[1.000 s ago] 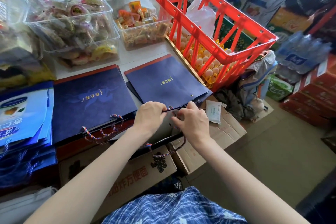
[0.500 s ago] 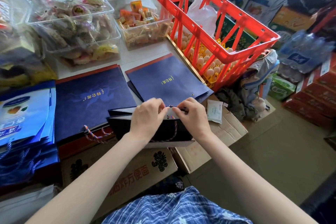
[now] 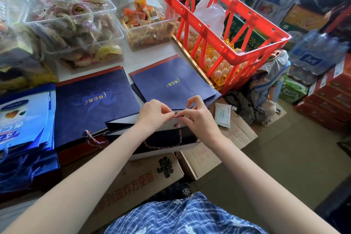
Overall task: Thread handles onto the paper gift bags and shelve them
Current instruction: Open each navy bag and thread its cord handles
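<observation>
Pinching at the upper rim of an open navy gift bag (image 3: pixel 161 138), the left hand (image 3: pixel 153 114) and the right hand (image 3: pixel 199 118) meet fingertip to fingertip, both with fingers curled round the end of a twisted rope handle (image 3: pixel 177 129). That cord hangs from the rim in a loop down the bag's near face. The bag stands with its mouth open, propped on a cardboard carton (image 3: pixel 136 182) that sits nearer the person than the bag; a blue plaid garment (image 3: pixel 182 216) fills the view nearer still. Right of the bag lies a second carton (image 3: pixel 228 138) with a small white packet (image 3: pixel 223 114) on it. Left of the bag, a flat stack of navy bags (image 3: pixel 91 104) lies on the worktop (image 3: pixel 144 57), a striped cord (image 3: pixel 93 137) trailing from its near edge, and farther left sits a pile of lighter blue bags (image 3: pixel 24 119). Just beyond the hands rests another flat navy bag (image 3: pixel 171 83) with gold lettering. Farther behind it stand clear tubs of wrapped snacks (image 3: pixel 76 23) and a red crate (image 3: pixel 218 30), with eggs (image 3: pixel 220 66) in yellow trays visible through the crate's side.
</observation>
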